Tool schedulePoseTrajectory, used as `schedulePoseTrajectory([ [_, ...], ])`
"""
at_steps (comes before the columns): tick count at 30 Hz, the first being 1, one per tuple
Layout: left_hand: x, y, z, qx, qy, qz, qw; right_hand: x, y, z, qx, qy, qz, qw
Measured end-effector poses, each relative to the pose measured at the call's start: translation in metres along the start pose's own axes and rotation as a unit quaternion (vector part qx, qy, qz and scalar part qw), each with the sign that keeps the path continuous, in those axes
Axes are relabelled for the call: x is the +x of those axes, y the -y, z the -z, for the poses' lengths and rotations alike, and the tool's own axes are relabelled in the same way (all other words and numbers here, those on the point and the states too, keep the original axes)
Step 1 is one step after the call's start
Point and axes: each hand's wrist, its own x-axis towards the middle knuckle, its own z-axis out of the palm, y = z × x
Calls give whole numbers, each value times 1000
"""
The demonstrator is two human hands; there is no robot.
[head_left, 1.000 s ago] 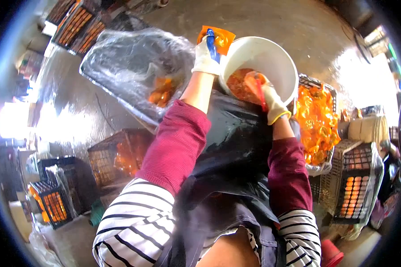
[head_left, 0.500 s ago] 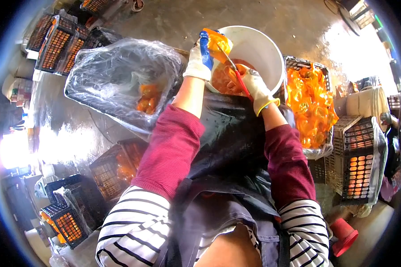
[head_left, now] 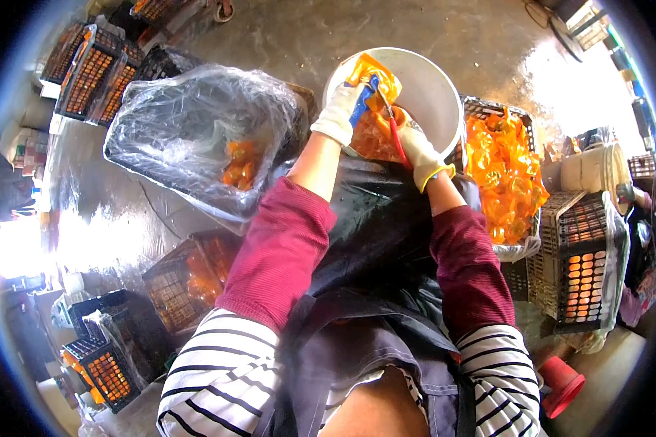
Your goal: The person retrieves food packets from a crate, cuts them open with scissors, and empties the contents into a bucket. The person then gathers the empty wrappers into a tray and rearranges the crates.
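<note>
A white glove with blue on its fingers covers my left hand point(head_left: 348, 107). It is closed on a shiny orange piece point(head_left: 375, 71), thin-walled and pouch-like, over a white bucket point(head_left: 444, 120). My right hand point(head_left: 418, 146), in a white glove with a yellow cuff, grips a red-handled metal tool point(head_left: 396, 138). The tool's slim metal end reaches the underside of the orange piece; I cannot tell whether it is a knife or scissors. Paler orange, wet-looking pulp point(head_left: 369, 138) lies in the bucket, partly hidden by my hands.
On the left stands a plastic-lined crate point(head_left: 175, 135) with a few orange pieces point(head_left: 240, 164). To the right, another crate point(head_left: 533, 131) is heaped with orange pieces point(head_left: 501, 175). Stacked crates point(head_left: 587, 269) stand farther right, near a red container point(head_left: 561, 386). More crates point(head_left: 95, 73) line the left side.
My left hand has moved right and slightly down with the orange piece, which is now more over the bucket. My right hand stays nearly in place with the red-handled tool.
</note>
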Motion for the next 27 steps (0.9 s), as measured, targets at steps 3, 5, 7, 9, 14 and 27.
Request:
schedulePoseTrajectory([
  [3,-6,-5,0,44,32,-13,998,-6,12,5,-64,-10,-13,998],
  [5,-10,-17,1,193,19,-63,979,-18,33,10,-137,-13,-17,990],
  [7,-10,-18,-1,239,20,-70,968,-14,22,9,-104,-13,23,994],
  [9,-12,-18,-5,184,50,-28,981,-16,28,10,-94,-21,28,995],
  [14,-18,-21,-4,139,14,-32,990,-13,23,13,-60,-16,-23,998],
  [27,-24,-35,-14,-287,2,58,956,15,-3,17,228,112,-84,963],
])
